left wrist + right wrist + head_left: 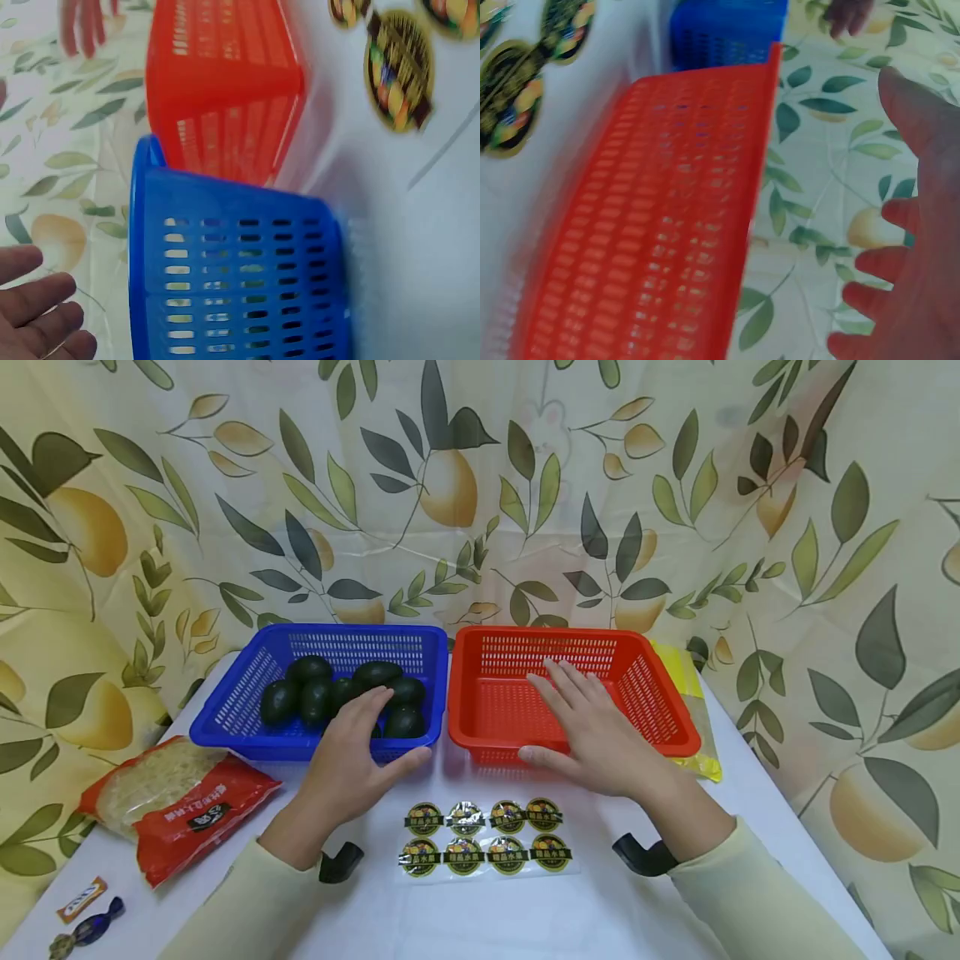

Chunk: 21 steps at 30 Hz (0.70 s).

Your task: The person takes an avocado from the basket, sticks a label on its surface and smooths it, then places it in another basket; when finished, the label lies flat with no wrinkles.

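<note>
Several dark green avocados [316,701] lie in the blue plastic basket [247,745]. Beside it on the right stands a red plastic basket [498,714] with nothing in it. My left hand [356,758] hovers over the blue basket's near right rim, thumb spread, holding nothing. Above the near side of the red basket is my right hand [592,735], fingers extended and spread. Both wrist views show the hands' fingers apart from the baskets. In front of the baskets, a clear sheet of round fruit stickers [464,852] lies flat on the white table.
At the left lies a red bag [187,802] with pale contents. Nearer the front are an orange-wrapped candy [82,900] and a dark blue wrapped candy [92,930]. A yellow package [701,718] sits partly behind the red basket. A leaf-patterned curtain [480,568] hangs behind.
</note>
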Motion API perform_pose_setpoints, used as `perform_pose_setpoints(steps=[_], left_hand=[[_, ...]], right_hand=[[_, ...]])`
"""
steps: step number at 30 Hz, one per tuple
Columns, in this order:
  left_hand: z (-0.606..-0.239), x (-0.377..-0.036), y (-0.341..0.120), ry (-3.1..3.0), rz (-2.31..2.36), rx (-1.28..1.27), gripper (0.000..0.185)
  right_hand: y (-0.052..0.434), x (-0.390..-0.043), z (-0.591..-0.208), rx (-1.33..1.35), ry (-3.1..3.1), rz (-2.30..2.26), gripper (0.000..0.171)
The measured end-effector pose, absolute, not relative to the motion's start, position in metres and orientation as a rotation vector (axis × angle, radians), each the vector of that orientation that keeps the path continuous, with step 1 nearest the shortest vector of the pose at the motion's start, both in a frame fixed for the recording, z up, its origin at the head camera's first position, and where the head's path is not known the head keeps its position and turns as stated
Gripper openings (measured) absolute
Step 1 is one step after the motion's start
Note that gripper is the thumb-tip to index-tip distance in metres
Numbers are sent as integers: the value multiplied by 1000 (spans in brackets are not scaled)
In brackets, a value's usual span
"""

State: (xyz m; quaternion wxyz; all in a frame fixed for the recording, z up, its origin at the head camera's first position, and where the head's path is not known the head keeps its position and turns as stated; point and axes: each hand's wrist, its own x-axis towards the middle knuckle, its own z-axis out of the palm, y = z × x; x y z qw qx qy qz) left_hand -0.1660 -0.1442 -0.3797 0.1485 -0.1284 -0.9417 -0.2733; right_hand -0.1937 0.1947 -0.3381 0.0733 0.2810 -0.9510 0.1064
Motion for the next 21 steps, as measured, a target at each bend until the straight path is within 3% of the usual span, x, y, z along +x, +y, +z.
perform_pose_setpoints(steps=[9,12,21], left_hand=[[-397,-136,-163,-2399,-1435,-150,47],[-404,-129,-168,-2386,-1653,-17,38],[-420,-134,-191,-2206,-2289,444,58]], right_hand=[[163,-220,-314,929,-2969,724,98],[148,-232,-309,955,-2999,779,94],[85,-273,-298,1145,-3029,908,81]])
